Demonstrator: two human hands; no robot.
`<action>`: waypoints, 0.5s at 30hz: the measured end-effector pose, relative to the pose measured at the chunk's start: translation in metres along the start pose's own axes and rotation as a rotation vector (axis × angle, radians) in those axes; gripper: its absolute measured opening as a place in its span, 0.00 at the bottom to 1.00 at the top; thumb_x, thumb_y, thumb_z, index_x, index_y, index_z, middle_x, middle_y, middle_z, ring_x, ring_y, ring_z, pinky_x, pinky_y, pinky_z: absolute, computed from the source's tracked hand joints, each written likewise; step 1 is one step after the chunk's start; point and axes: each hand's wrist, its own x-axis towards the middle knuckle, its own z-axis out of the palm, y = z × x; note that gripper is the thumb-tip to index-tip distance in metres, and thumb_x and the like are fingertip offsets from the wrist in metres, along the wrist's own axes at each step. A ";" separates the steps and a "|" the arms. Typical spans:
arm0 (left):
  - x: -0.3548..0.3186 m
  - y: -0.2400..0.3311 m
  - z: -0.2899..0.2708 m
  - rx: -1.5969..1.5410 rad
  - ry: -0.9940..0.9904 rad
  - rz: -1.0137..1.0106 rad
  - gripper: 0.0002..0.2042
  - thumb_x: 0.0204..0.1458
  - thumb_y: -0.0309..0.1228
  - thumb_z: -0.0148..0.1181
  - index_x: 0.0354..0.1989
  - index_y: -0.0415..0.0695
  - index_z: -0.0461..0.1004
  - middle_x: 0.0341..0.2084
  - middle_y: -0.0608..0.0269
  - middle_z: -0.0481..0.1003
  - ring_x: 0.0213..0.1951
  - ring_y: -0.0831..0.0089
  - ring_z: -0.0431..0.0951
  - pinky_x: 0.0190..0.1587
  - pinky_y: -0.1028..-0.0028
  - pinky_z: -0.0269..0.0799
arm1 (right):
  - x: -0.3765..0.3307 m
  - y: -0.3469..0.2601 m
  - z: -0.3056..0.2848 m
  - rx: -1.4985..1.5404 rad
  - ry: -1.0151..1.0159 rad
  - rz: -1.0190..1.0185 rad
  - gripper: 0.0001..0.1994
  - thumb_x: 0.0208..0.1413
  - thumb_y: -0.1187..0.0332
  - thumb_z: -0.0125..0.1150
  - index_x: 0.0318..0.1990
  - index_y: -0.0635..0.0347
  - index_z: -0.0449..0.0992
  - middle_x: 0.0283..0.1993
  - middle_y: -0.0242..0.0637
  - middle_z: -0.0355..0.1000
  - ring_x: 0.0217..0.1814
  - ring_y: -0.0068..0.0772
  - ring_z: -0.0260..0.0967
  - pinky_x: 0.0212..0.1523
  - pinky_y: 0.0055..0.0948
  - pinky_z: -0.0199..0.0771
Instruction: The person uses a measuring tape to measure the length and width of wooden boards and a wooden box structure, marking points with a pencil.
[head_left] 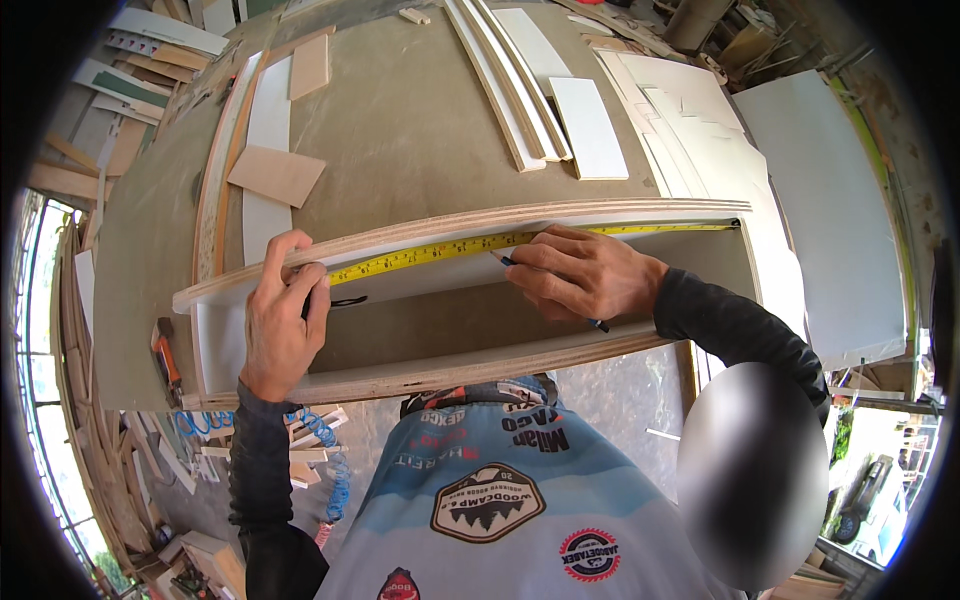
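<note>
A long, shallow plywood box frame (470, 217) with white inner faces lies across the table in front of me. Along the inside of its far side runs a yellow tape measure blade (420, 256), its far end at the box's right end panel. My left hand (285, 310) is closed round the tape's case, mostly hidden by the fingers, at the left part of the far side. Over the blade, right of the middle, my right hand (585, 272) grips a dark pencil (597, 325), its sharpened tip by the tape. A black strap loop (350, 301) shows beside my left hand.
Long board strips (510, 90) and a white panel (588, 128) lie on the far part of the table. Small board offcuts (277, 175) rest at the left. An orange-handled tool (167, 355) sits left of the box. A coiled blue hose (325, 435) hangs below.
</note>
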 end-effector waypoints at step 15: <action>0.002 -0.001 0.000 0.024 0.022 0.048 0.02 0.52 0.17 0.60 0.33 0.33 0.73 0.49 0.56 0.68 0.28 0.64 0.77 0.33 0.64 0.73 | 0.002 0.004 0.009 -0.090 -0.090 0.035 0.27 0.46 0.66 0.72 0.54 0.69 0.72 0.50 0.47 0.74 0.54 0.43 0.75 0.58 0.39 0.79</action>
